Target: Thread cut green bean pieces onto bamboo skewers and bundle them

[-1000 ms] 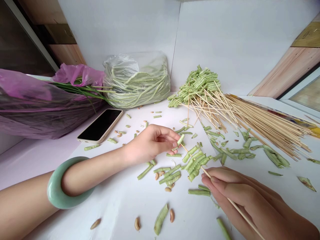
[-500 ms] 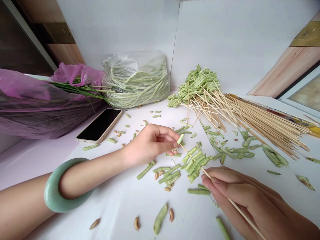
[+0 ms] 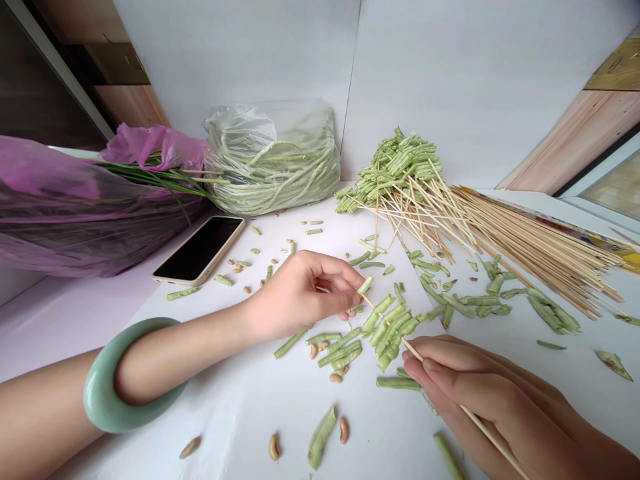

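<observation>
My right hand (image 3: 500,393) pinches a thin wooden skewer (image 3: 483,427) that slants up to the left. Several cut green bean pieces (image 3: 393,331) sit side by side on the skewer, ahead of my right fingers. My left hand (image 3: 315,287), with a pale green bangle (image 3: 100,393) on the forearm, pinches one short bean piece (image 3: 365,286) at the skewer's far tip. Under and beside the skewer, loose bean pieces (image 3: 340,353) and tan beans (image 3: 335,378) lie on the white surface (image 3: 240,393).
At the back right is a pile of bean skewers (image 3: 400,163), beside a bundle of bare skewers (image 3: 545,247). A clear bag of long beans (image 3: 273,160), a phone (image 3: 200,248) and a purple bag (image 3: 75,207) stand left. Bean scraps (image 3: 553,311) lie at right.
My left hand and its bean piece have shifted slightly right and down along the skewer's tip. My right hand holds the skewer almost in the same place.
</observation>
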Demonstrator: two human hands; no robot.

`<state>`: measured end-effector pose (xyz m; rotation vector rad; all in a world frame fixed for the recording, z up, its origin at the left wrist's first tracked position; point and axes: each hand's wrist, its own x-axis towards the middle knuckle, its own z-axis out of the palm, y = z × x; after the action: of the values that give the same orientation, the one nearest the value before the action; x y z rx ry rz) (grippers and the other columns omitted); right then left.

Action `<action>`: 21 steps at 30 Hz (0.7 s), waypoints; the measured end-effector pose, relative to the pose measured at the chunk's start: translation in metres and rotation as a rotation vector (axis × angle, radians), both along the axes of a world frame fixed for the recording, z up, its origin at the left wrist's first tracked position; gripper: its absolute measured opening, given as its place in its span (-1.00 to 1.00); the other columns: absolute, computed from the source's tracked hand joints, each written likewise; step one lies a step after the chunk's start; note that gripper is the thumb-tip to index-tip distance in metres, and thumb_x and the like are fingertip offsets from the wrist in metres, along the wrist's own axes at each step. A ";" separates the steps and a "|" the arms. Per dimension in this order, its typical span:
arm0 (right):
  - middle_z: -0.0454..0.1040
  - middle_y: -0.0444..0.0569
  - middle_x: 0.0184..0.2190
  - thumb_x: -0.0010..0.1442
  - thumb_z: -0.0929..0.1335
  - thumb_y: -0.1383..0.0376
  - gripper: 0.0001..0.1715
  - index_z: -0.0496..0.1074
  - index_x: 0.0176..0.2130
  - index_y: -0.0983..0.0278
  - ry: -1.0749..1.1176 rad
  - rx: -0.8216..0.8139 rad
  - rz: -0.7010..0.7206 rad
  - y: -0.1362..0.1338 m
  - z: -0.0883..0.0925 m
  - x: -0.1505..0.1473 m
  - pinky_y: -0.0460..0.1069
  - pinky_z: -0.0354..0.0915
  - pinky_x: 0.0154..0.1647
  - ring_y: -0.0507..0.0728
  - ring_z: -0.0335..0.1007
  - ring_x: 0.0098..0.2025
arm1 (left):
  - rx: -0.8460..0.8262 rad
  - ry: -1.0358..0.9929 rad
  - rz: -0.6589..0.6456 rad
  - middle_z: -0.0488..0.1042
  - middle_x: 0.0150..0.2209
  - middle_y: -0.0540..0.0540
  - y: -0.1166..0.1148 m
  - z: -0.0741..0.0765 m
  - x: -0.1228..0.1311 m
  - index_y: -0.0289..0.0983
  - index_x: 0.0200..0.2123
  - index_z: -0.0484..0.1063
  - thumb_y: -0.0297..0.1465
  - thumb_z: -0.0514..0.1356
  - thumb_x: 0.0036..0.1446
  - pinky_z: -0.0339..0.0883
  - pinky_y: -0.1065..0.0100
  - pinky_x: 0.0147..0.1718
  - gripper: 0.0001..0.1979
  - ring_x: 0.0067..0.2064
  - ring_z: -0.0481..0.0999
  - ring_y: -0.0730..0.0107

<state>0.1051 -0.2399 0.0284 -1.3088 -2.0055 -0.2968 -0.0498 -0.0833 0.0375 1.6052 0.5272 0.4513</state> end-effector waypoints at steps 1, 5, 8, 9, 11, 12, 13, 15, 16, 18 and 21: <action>0.44 -0.09 -0.38 0.15 0.20 0.61 -0.73 0.19 -0.38 0.24 0.006 0.014 -0.001 0.001 0.000 -0.001 -0.15 0.32 -0.42 -0.03 0.44 -0.37 | -0.005 0.003 0.000 0.55 -0.47 -0.10 -0.001 0.000 0.000 -0.44 -0.34 0.53 -0.52 0.24 0.02 0.40 0.46 -0.40 -0.89 -0.47 0.49 0.49; 0.45 -0.12 -0.40 0.18 0.20 0.60 -0.71 0.19 -0.41 0.23 0.015 0.078 -0.007 0.002 -0.003 0.003 -0.12 0.30 -0.47 -0.04 0.43 -0.41 | -0.052 0.012 -0.009 0.54 -0.47 -0.11 -0.008 -0.003 0.001 -0.43 -0.30 0.52 -0.50 0.24 0.03 0.41 0.43 -0.42 -0.86 -0.48 0.47 0.47; 0.47 -0.15 -0.39 0.19 0.23 0.57 -0.71 0.19 -0.43 0.22 -0.028 0.051 -0.004 0.001 -0.004 0.007 -0.12 0.29 -0.49 -0.04 0.44 -0.40 | -0.054 0.007 -0.045 0.53 -0.47 -0.12 -0.012 -0.005 0.000 -0.42 -0.28 0.52 -0.46 0.22 0.05 0.43 0.38 -0.42 -0.83 -0.48 0.47 0.44; 0.47 -0.16 -0.39 0.20 0.23 0.56 -0.71 0.19 -0.43 0.21 -0.035 0.043 0.003 0.001 -0.004 0.008 -0.11 0.29 -0.50 -0.03 0.44 -0.41 | -0.047 0.006 -0.055 0.53 -0.46 -0.12 -0.013 -0.005 0.000 -0.42 -0.27 0.53 -0.45 0.22 0.06 0.44 0.37 -0.40 -0.83 -0.47 0.47 0.43; 0.47 -0.18 -0.42 0.21 0.22 0.56 -0.71 0.18 -0.43 0.20 -0.022 0.047 0.005 0.001 -0.003 0.008 -0.10 0.29 -0.51 -0.02 0.43 -0.43 | -0.036 0.007 -0.070 0.54 -0.44 -0.14 -0.014 -0.005 -0.002 -0.42 -0.26 0.53 -0.44 0.20 0.08 0.44 0.34 -0.37 -0.81 -0.44 0.48 0.40; 0.46 -0.18 -0.43 0.21 0.22 0.55 -0.72 0.18 -0.42 0.20 -0.015 0.053 0.007 0.001 -0.003 0.007 -0.10 0.29 -0.51 -0.02 0.43 -0.43 | -0.033 0.004 -0.079 0.54 -0.43 -0.14 -0.015 -0.005 -0.002 -0.42 -0.25 0.53 -0.45 0.19 0.09 0.44 0.34 -0.36 -0.81 -0.44 0.48 0.40; 0.46 -0.19 -0.44 0.21 0.22 0.55 -0.72 0.18 -0.42 0.19 -0.014 0.047 0.012 0.002 -0.003 0.006 -0.10 0.29 -0.52 -0.01 0.43 -0.43 | -0.028 0.000 -0.089 0.54 -0.42 -0.14 -0.015 -0.005 -0.003 -0.41 -0.24 0.53 -0.46 0.18 0.09 0.44 0.35 -0.37 -0.80 -0.43 0.49 0.40; 0.45 -0.19 -0.45 0.22 0.20 0.53 -0.71 0.15 -0.43 0.18 -0.024 0.014 0.021 0.003 -0.002 0.005 -0.10 0.29 -0.54 0.00 0.44 -0.44 | -0.020 0.001 -0.112 0.55 -0.39 -0.14 -0.015 -0.004 -0.003 -0.40 -0.22 0.54 -0.48 0.17 0.08 0.44 0.36 -0.35 -0.79 -0.40 0.50 0.38; 0.44 -0.19 -0.47 0.22 0.20 0.53 -0.71 0.14 -0.43 0.18 -0.031 -0.007 0.026 0.003 -0.001 0.006 -0.10 0.29 -0.55 0.00 0.43 -0.44 | -0.018 0.006 -0.125 0.56 -0.36 -0.15 -0.015 -0.003 -0.003 -0.40 -0.20 0.54 -0.48 0.17 0.09 0.44 0.36 -0.33 -0.77 -0.37 0.52 0.37; 0.43 -0.20 -0.50 0.21 0.20 0.54 -0.70 0.13 -0.43 0.17 -0.051 -0.029 0.023 0.004 0.000 0.006 -0.09 0.28 -0.58 0.01 0.44 -0.44 | -0.008 0.021 -0.136 0.58 -0.28 -0.18 -0.014 -0.003 -0.002 -0.38 -0.15 0.54 -0.47 0.16 0.11 0.44 0.34 -0.26 -0.74 -0.29 0.55 0.32; 0.41 -0.20 -0.52 0.19 0.22 0.54 -0.71 0.16 -0.41 0.16 -0.051 0.008 -0.036 0.006 0.001 0.008 -0.07 0.27 -0.59 0.03 0.43 -0.45 | 0.065 0.040 -0.045 0.60 -0.25 -0.18 -0.006 0.000 -0.002 -0.38 -0.07 0.51 -0.46 0.15 0.10 0.44 0.35 -0.21 -0.68 -0.26 0.57 0.32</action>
<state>0.1126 -0.2343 0.0290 -1.3456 -2.0226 -0.3579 -0.0515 -0.0890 0.0374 1.6885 0.5102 0.4069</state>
